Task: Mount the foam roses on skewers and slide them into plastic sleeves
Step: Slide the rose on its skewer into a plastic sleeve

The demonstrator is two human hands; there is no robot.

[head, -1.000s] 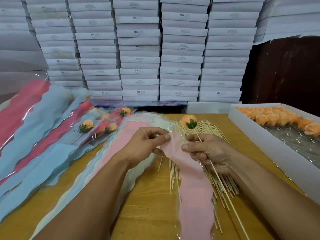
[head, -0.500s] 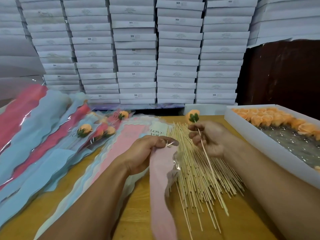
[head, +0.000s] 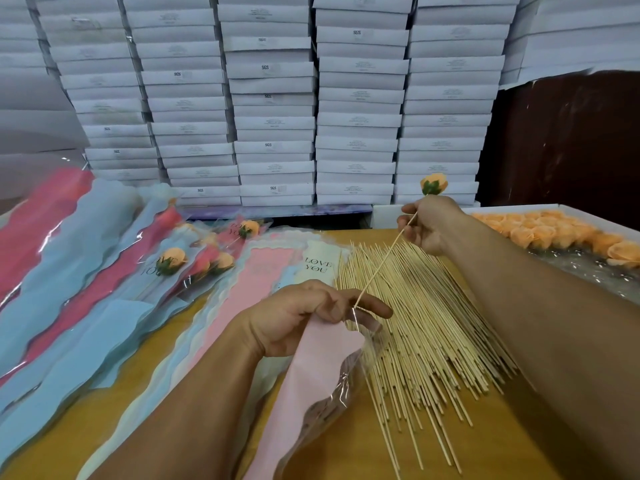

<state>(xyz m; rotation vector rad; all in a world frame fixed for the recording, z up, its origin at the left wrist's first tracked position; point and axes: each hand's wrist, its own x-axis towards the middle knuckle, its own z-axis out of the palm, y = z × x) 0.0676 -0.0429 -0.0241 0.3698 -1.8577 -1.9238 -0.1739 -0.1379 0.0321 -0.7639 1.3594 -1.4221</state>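
"SGS" printed on the fronts of several stacked white boxes (head: 273,98) behind the table's far edge | "LOVE YOU" on a pale sleeve (head: 318,263) mid-table | "LOVE YOU", partly covered, on filled sleeves (head: 162,268) toward the left edge

Both forearms reach in from the near edge, bare to the elbow. The left hand (head: 304,315) sits low and near the middle, knuckles up, fingers curled, with the forefinger stretched out to the right; it pinches the top of a pink sleeve (head: 311,386) at the mouth. The right arm crosses from the lower right corner (a long diagonal) up to the right hand (head: 427,225), raised higher and farther out. Its fingers are curled round a skewer (head: 381,261), pinching it just under the rose (head: 434,184). The two hands are well apart.
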